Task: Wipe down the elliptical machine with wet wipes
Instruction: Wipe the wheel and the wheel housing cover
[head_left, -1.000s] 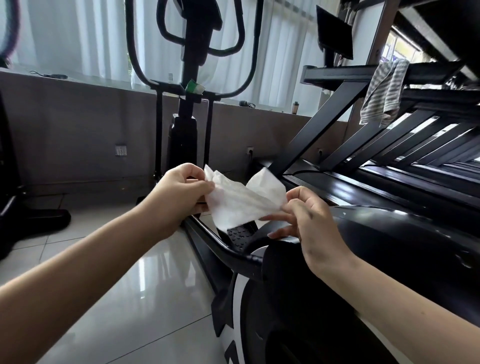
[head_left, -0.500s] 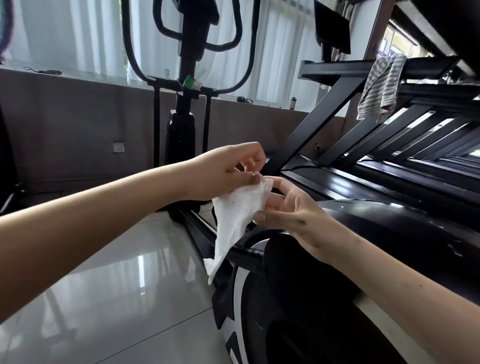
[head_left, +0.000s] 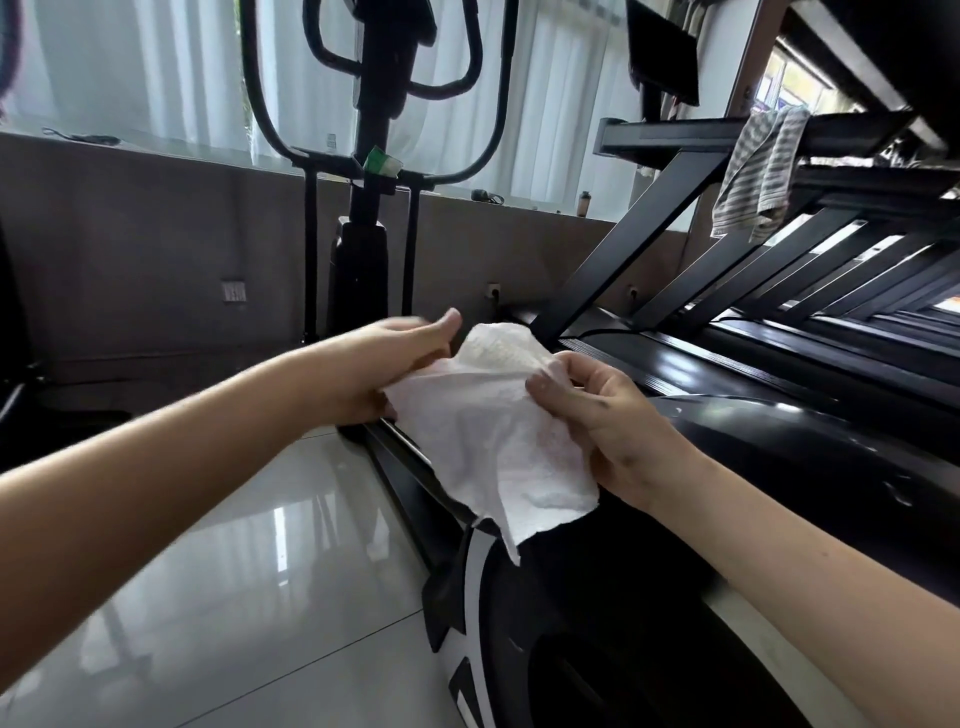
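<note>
The right hand (head_left: 613, 431) is pinching the top edge of the wet wipe (head_left: 493, 441), while the left hand (head_left: 395, 364) is reaching under the sheet with its fingers hidden, so I cannot tell whether they are gripping. The wipe is hanging open between both hands, over the black housing of the elliptical machine (head_left: 779, 493). Spreading it flat across the fingers, unbunched, is probably giving the widest wet contact.

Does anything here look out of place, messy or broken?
Nothing looks spilled or broken. Two small oddities: a striped towel hangs crookedly over the treadmill's rail on the right, and a green-and-white packet sits wedged on the elliptical's upright. The wet wipe is simply crumpled.
</note>
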